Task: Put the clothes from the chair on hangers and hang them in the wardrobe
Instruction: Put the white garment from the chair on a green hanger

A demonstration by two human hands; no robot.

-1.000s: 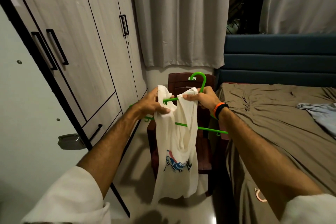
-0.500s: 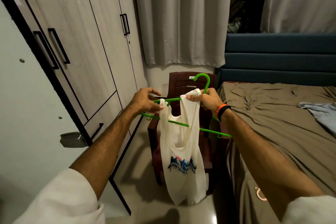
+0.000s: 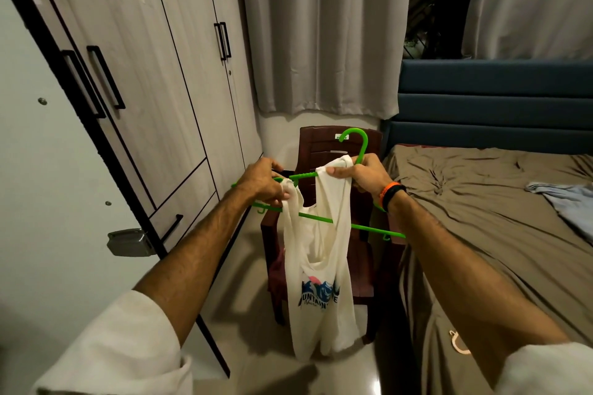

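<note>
Both hands hold a white top (image 3: 316, 282) on a green hanger (image 3: 361, 146) (before the brown chair (image 3: 321, 144)): left hand (image 3: 264, 184) pinches one strap, right hand (image 3: 359, 175) grips the other.

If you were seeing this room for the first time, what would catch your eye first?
The bright green hanger, held up mid-frame before the dark chair, stands out most. A cream printed T-shirt droops from it, with the left hand and right hand each gripping a shoulder. The wardrobe with black handles fills the left.
</note>
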